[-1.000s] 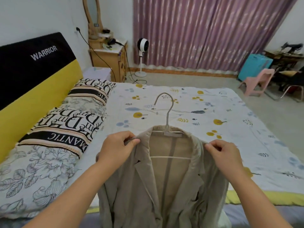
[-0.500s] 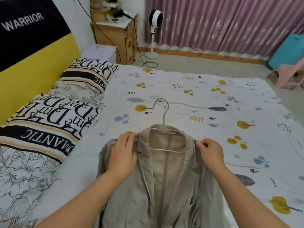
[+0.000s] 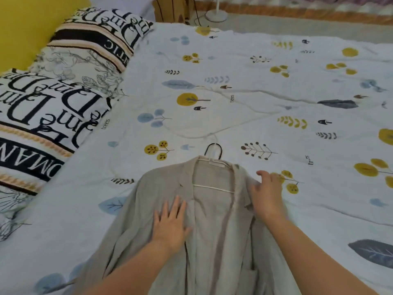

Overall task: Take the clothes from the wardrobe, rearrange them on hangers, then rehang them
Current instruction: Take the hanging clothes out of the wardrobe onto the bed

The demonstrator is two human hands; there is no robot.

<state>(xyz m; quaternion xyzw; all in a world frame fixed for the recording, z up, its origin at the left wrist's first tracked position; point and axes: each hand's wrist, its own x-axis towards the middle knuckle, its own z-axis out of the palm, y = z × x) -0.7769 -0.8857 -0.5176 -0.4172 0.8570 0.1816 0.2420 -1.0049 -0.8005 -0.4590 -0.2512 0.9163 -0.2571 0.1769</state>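
Jacket (image 3: 214,226): beige, thin woven cloth with a soft, slightly creased surface; it lies front-up and open on the bed, collar toward the far side, lapels folded back, the lower part running out of the bottom of the view.
Hanger (image 3: 213,162): slim white frame inside the jacket's shoulders, its straight crossbar showing across the open neck; a dark curved hook pokes out past the collar onto the sheet.
Left hand (image 3: 171,224): flat on the jacket's left front panel, fingers straight and slightly spread, palm down, pressing the cloth and clasping nothing.
Right hand (image 3: 265,194): blurred; it rests on the jacket's right shoulder by the lapel, fingers loosely extended toward the sheet, thumb side toward the collar; it does not appear to be gripping anything.
Bed sheet (image 3: 255,86): pale, matte cotton with shallow wrinkles, printed with yellow round trees, grey-blue leaves and small dark sprigs.
Pillows (image 3: 53,107): 2 plump rectangular pillows along the left edge, one nearer and one farther, their cases printed with large black lettering, black and peach bands and grey line-drawn flowers.
Headboard (image 3: 32,24): smooth yellow panel behind the pillows, top left.
Fan base (image 3: 215,14): round white disc with a thin pole, standing on the floor beyond the bed.
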